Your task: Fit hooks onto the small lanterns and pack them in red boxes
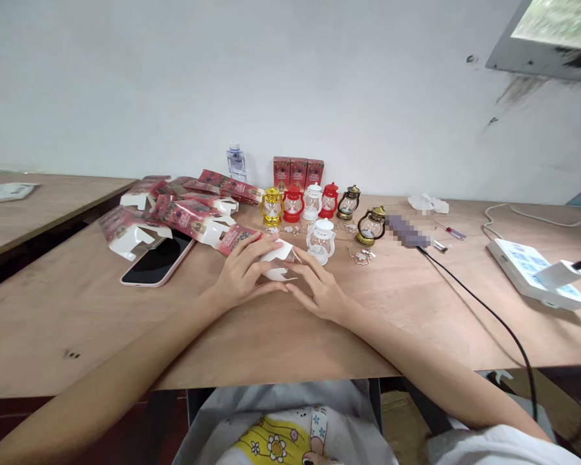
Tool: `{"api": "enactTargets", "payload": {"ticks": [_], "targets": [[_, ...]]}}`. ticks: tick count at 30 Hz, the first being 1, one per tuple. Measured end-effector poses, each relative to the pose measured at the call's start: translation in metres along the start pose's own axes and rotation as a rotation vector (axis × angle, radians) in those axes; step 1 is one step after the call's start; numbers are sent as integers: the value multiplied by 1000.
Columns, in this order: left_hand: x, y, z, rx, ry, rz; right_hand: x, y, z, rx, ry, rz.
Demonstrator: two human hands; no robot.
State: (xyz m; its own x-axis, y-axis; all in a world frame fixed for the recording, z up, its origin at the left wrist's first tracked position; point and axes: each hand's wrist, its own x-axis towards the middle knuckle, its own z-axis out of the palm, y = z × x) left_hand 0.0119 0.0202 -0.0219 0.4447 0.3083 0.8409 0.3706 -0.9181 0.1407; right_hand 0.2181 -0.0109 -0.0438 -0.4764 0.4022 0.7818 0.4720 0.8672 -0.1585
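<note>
A small red printed cardboard box lies low over the table, its white end flaps standing open toward my right hand. My left hand is closed around the box from the left, fingers over its top. The fingertips of my right hand pinch at the open flaps. Just behind my hands stands a white mini lantern. Farther back is a row of mini lanterns, including a gold one, a red one and a dark bronze one. Another bronze lantern stands to the right.
Opened red boxes are heaped at left, partly over a phone. Upright red boxes and a water bottle stand by the wall. At right lie a power strip, black cable, screwdriver and crumpled tissue.
</note>
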Motion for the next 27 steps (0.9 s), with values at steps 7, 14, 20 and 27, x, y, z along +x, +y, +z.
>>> {"api": "enactTargets", "payload": {"ticks": [7,14,20,27], "targets": [[1,-1,2,225,91,298,1,1,-1,6,133,-63],[2,1,-1,323,61,292,1,-1,-1,0,112,-66],[1,-2,-1,313,83,276,1,-6,0,16,-10,17],[-1,-3,4,227,84,245,0,-1,4,90,-31,116]]}}
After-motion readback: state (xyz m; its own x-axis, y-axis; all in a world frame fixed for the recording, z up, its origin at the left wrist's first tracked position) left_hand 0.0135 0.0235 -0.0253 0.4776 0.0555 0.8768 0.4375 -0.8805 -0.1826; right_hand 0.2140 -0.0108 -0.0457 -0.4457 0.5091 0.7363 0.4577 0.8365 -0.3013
